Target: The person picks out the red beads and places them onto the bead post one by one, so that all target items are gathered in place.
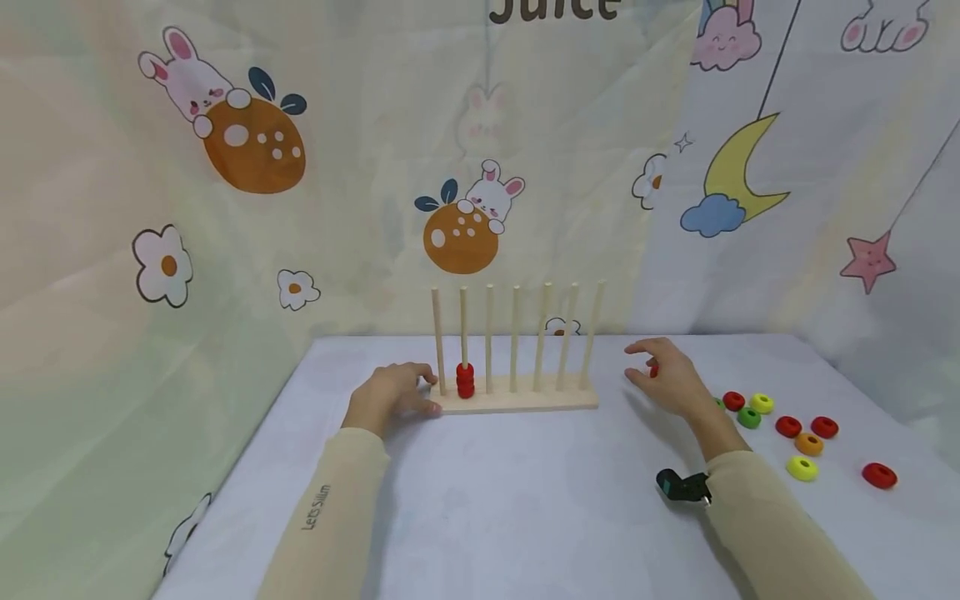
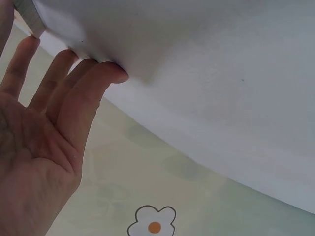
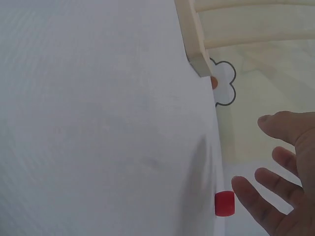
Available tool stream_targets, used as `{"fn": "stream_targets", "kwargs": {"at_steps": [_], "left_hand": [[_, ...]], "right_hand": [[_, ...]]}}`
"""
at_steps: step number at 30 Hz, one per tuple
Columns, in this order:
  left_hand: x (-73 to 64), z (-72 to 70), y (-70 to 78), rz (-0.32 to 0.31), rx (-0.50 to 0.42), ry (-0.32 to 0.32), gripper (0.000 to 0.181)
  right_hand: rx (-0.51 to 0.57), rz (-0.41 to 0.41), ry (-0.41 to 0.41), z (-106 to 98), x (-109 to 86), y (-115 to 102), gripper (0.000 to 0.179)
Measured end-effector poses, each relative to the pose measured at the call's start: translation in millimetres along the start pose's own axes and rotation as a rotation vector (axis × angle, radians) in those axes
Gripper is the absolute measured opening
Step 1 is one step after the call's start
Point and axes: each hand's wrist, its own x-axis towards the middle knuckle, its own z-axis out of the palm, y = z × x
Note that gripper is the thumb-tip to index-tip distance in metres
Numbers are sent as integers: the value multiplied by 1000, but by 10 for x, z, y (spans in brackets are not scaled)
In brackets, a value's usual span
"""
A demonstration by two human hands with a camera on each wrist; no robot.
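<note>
A pale wooden peg rack (image 1: 517, 402) stands on the white table, with a row of upright pegs. Red beads (image 1: 465, 382) are stacked on its second peg from the left. My left hand (image 1: 392, 395) holds the rack's left end, thumb at the front corner and fingers behind; the left wrist view shows the wooden end (image 2: 30, 17) between thumb and forefinger. To the right of the rack, my right hand (image 1: 671, 382) has its thumb and fingers spread apart. A single red bead (image 3: 225, 203) shows just beyond its fingertips in the right wrist view.
Loose beads lie at the right of the table: several red ones (image 1: 879, 476), green (image 1: 748, 417), yellow (image 1: 802, 468) and orange (image 1: 808, 443). A printed cloth (image 1: 360, 217) hangs behind the table. A small dark device (image 1: 681, 486) sits at the right cuff.
</note>
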Motion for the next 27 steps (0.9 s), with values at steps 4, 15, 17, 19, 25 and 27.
{"fn": "stream_targets", "kwargs": {"at_steps": [4, 15, 17, 19, 25, 27], "left_hand": [[1, 38, -70, -1, 12, -8, 57], [60, -33, -47, 14, 12, 13, 59], [67, -45, -45, 12, 12, 13, 59], [74, -48, -50, 11, 14, 9, 59], [93, -28, -81, 13, 21, 1, 59], [95, -25, -86, 18, 18, 1, 58]], "right_hand": [[-20, 30, -31, 42, 12, 22, 47], [-89, 66, -107, -40, 77, 107, 55], [-103, 74, -115, -53, 83, 128, 56], [-110, 89, -130, -57, 82, 141, 57], [-119, 160, -193, -39, 53, 139, 58], [-117, 160, -205, -29, 39, 131, 56]]}}
